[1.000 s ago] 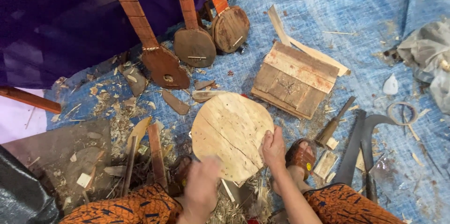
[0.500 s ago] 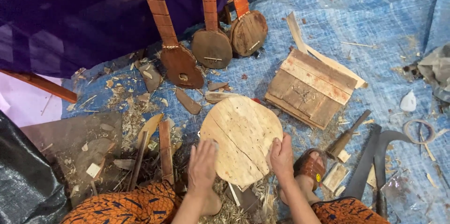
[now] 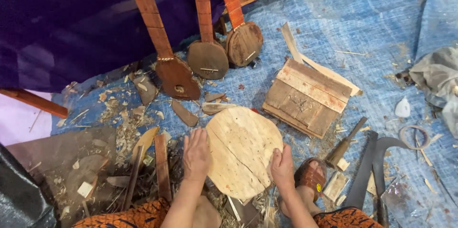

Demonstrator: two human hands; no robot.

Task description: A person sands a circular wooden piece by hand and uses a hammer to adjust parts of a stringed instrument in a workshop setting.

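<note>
A pale round wooden disc [image 3: 242, 148] with a long crack stands tilted on the blue tarp in front of me. My left hand [image 3: 197, 154] lies flat against its left edge, fingers pointing up. My right hand [image 3: 283, 167] grips its lower right rim. My sandalled foot [image 3: 311, 176] rests just right of the disc.
Three brown long-necked stringed instruments [image 3: 176, 76] lean against purple cloth at the back. A slatted wooden block [image 3: 305, 97] lies right of the disc. A chisel [image 3: 344, 144], a saw [image 3: 361, 171] and a curved blade [image 3: 386, 149] lie at right. Wood shavings and offcuts [image 3: 138, 151] cover the left.
My left hand has moved up from below the disc onto its left edge. The right hand stays on the lower right rim, and the disc has turned slightly.
</note>
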